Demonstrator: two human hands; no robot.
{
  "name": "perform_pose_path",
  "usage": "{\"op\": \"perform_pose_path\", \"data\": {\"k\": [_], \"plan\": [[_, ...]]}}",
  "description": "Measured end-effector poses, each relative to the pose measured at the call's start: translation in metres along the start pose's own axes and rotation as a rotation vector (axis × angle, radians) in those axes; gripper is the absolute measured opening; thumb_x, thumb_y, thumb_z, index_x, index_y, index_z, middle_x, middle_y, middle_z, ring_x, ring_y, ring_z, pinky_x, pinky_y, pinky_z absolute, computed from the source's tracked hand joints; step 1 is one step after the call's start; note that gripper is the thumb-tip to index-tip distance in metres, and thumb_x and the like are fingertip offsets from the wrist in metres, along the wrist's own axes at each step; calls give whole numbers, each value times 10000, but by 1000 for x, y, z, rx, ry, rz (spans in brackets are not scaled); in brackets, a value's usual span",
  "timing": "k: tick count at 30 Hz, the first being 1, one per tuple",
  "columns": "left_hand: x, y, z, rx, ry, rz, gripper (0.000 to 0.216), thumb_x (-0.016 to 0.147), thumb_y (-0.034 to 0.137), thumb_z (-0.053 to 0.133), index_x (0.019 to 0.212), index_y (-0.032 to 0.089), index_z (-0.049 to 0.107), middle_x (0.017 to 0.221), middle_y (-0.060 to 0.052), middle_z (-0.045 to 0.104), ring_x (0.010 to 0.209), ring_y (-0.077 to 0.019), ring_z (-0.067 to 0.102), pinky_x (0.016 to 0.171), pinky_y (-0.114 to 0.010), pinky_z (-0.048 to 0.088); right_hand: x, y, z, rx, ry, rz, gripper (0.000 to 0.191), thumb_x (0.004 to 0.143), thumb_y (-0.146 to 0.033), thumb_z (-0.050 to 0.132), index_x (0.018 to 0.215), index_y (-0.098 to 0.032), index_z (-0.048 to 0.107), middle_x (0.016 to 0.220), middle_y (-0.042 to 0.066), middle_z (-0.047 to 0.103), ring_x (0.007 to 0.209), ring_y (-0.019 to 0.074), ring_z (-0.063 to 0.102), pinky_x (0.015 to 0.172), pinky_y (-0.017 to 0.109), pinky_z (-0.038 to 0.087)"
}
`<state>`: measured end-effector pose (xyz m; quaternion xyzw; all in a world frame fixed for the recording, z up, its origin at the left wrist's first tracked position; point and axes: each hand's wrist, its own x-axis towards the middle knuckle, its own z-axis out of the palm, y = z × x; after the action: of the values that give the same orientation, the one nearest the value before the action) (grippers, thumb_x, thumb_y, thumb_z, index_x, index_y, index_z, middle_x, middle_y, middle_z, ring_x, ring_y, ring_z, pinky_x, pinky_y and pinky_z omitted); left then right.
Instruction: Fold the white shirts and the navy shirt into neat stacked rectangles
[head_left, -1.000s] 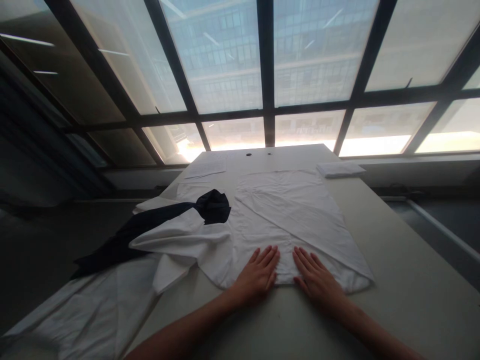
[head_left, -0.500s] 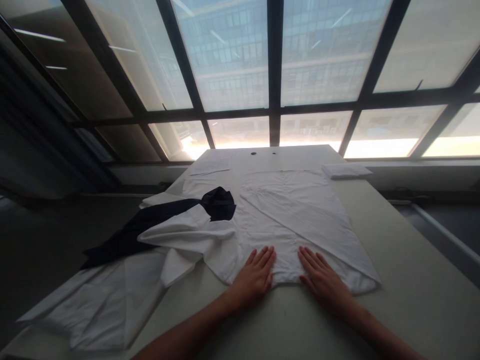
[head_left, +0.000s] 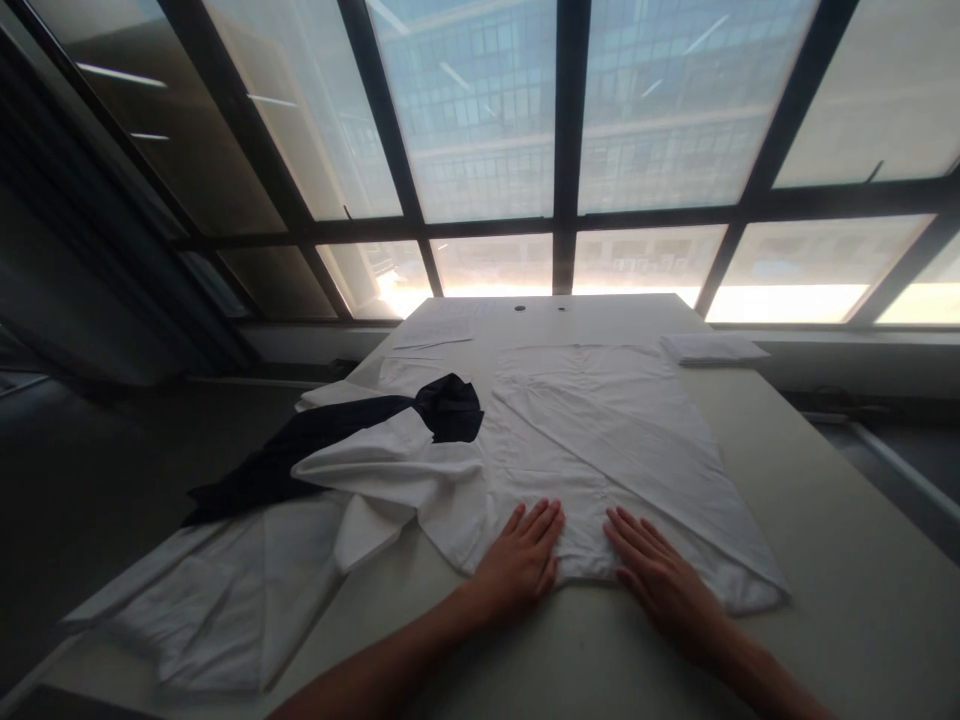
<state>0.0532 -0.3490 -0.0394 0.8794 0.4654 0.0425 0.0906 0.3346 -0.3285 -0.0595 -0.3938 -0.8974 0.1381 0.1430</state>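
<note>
Left hand and right hand rest flat and outstretched, palms down, on near edge of white garment, spread on bench; navy cloth bunched at garment's left side.

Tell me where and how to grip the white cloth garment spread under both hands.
The white cloth garment is probably best pinched at its near right corner, from the right: the corner tapers flat beyond the right hand, while the left side lies in loose folds.

Ok, my left hand and right hand have drifted a tad farther apart by the near edge of the white cloth.
</note>
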Motion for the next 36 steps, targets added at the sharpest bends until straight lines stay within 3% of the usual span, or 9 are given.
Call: {"op": "perform_pose_path", "data": {"k": [5, 9, 14, 20, 23, 27, 31, 34, 36], "plan": [[0, 0, 1, -11, 7, 2, 626, 975, 263, 412, 1565, 168, 226, 1640, -76, 181, 1518, -224, 116, 1234, -458, 108, -2, 6, 12, -66, -37, -47, 645, 1008, -406, 438, 1577, -271, 165, 1617, 62, 222, 1492, 255, 198, 1200, 506, 241], [0, 2, -2, -18, -16, -11, 625, 979, 277, 407, 1566, 169, 221, 1642, -77, 175, 1518, -223, 118, 1233, -461, 99, -1, 9, 14, -86, -53, -38, 651, 1011, -424, 429, 1578, -285, 141, 1620, 48, 212, 1495, 242, 189, 1202, 494, 234], [0, 3, -9, -55, -57, -16, 627, 984, 308, 405, 1568, 174, 220, 1639, -87, 174, 1516, -238, 127, 1230, -474, 110, 0, 11, 12, -37, -69, -20, 608, 1014, -443, 416, 1567, -288, 216, 1610, 52, 243, 1487, 239, 213, 1204, 490, 230], [-2, -3, -13, -162, -21, 32, 584, 1002, 384, 418, 1547, 216, 292, 1628, -84, 232, 1505, -255, 183, 1218, -497, 153, 1, 14, 6, 66, -86, -5, 536, 1011, -436, 423, 1520, -276, 373, 1579, 65, 311, 1465, 253, 270, 1191, 500, 270], [-5, -2, -17, -201, 2, 56, 544, 1002, 382, 438, 1516, 223, 363, 1605, -85, 298, 1488, -269, 242, 1206, -507, 197, 1, 16, 6, 105, -59, -5, 496, 1005, -423, 441, 1482, -286, 448, 1561, 59, 350, 1451, 258, 302, 1185, 504, 288], [-9, -2, -34, -220, 101, 49, 462, 979, 310, 511, 1434, 232, 486, 1523, -61, 454, 1432, -232, 371, 1191, -431, 282, -1, 19, 8, 122, -32, -18, 456, 1001, -401, 451, 1441, -293, 510, 1543, 53, 382, 1434, 266, 336, 1174, 512, 315], [-16, -38, -74, -127, 348, -140, 381, 970, 234, 518, 1346, 249, 577, 1418, -42, 570, 1333, -200, 497, 1138, -382, 381, -5, 20, 9, 137, -11, -22, 453, 995, -394, 464, 1432, -292, 523, 1530, 49, 402, 1420, 275, 358, 1160, 508, 347], [-30, -90, -113, 4, 525, -369, 336, 945, 207, 547, 1269, 203, 639, 1366, -77, 608, 1277, -223, 547, 1110, -398, 413, -6, 19, 10, 143, 2, -21, 443, 997, -402, 465, 1422, -298, 534, 1532, 40, 399, 1420, 276, 358, 1162, 514, 343], [-44, -127, -134, 82, 556, -493, 315, 915, 219, 597, 1220, 185, 669, 1340, -98, 622, 1255, -251, 563, 1102, -428, 414, -7, 19, 11, 153, 11, -23, 433, 994, -404, 468, 1407, -303, 552, 1528, 36, 406, 1415, 281, 368, 1158, 520, 351]]}}
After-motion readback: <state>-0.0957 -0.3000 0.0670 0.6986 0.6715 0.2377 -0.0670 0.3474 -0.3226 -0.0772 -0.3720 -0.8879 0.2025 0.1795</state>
